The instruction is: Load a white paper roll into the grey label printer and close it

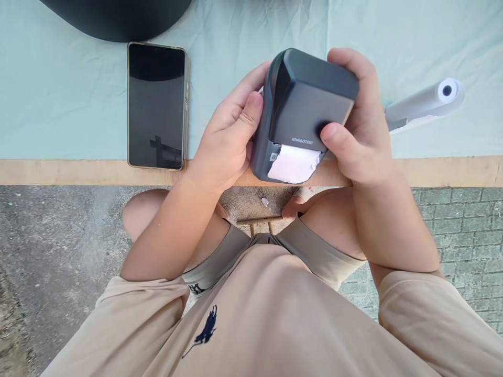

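Observation:
Between my two hands is a dark grey label printer (314, 104), tilted and held up over the table's front edge. A white strip of paper (294, 163) with a torn edge shows at the printer's near end. My left hand (239, 120) grips the printer's left side, thumb on the casing and fingers partly hidden behind. Around the right side wraps my right hand (359, 120), its thumb resting on the cover and a finger at the far corner. The printer's underside is hidden.
A smartphone (157, 104) lies on the pale blue tablecloth (63, 99) to the left. At the right is a white paper roll (420, 104). A large black object (118, 15) reaches in at the top left. The table's wooden edge (78, 172) runs above my knees.

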A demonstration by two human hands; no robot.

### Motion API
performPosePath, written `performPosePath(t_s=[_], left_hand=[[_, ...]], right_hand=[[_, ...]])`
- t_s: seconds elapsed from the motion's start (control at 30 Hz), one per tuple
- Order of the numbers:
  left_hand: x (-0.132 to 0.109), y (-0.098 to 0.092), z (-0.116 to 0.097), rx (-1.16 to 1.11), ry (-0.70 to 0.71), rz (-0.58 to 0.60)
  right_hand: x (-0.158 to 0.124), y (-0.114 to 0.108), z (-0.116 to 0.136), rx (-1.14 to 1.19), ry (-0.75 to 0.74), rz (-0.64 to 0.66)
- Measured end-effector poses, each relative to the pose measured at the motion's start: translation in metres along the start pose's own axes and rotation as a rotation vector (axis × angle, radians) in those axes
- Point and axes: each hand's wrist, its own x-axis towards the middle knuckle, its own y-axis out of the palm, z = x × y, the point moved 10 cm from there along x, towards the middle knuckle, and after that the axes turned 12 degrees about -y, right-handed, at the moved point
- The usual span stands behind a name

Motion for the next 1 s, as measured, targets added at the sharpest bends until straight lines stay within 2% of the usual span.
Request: performPosePath(t_s=[0.1, 0.17, 0.3, 0.4, 0.43, 0.47, 0.5, 0.53, 0.57, 0.6, 0.67, 0.7, 0.77, 0.87, 1.0], left_hand=[[-0.001, 0.002, 0.002, 0.002, -0.031, 0.018], [-0.002, 0.007, -0.002, -0.024, -0.005, 0.072], [-0.008, 0.007, -0.008, -0.078, -0.035, -0.027], [-0.015, 0.021, -0.018, -0.133, -0.055, 0.006], [-0.016, 0.024, -0.013, -0.086, -0.129, 0.0], [-0.017, 0.02, -0.019, -0.104, -0.081, -0.05], [-0.017, 0.026, -0.016, -0.066, -0.107, 0.007], [-0.017, 0.023, -0.019, -0.079, -0.056, -0.019], [-0.016, 0.024, -0.02, -0.08, -0.029, 0.009], [-0.017, 0.024, -0.027, -0.106, 0.061, 0.024], [-0.015, 0.019, -0.017, -0.068, -0.013, -0.031], [-0.015, 0.022, -0.016, -0.042, -0.033, -0.007], [-0.017, 0.02, -0.015, -0.02, -0.081, -0.057], [-0.018, 0.018, -0.013, -0.009, -0.119, -0.091], [-0.015, 0.016, -0.013, -0.012, -0.052, -0.057]], right_hand=[[0.001, 0.002, 0.002, 0.038, -0.038, 0.041], [0.001, 0.004, 0.004, 0.071, -0.063, 0.072], [0.0, 0.004, 0.006, 0.083, -0.072, 0.056], [-0.002, -0.002, 0.006, 0.016, -0.059, -0.038], [-0.003, -0.005, 0.007, -0.016, -0.065, -0.071], [-0.003, -0.007, 0.009, -0.053, -0.076, -0.099], [-0.003, -0.01, 0.011, -0.104, -0.09, -0.127], [-0.004, -0.014, 0.014, -0.172, -0.109, -0.159], [-0.004, -0.019, 0.018, -0.253, -0.136, -0.198], [-0.005, -0.023, 0.022, -0.338, -0.166, -0.238], [-0.007, -0.029, 0.033, -0.47, -0.237, -0.313], [-0.007, -0.029, 0.039, -0.499, -0.273, -0.343], [-0.008, -0.031, 0.046, -0.492, -0.284, -0.408], [-0.008, -0.036, 0.05, -0.417, -0.179, -0.545], [-0.006, -0.04, 0.058, -0.316, -0.098, -0.688]])
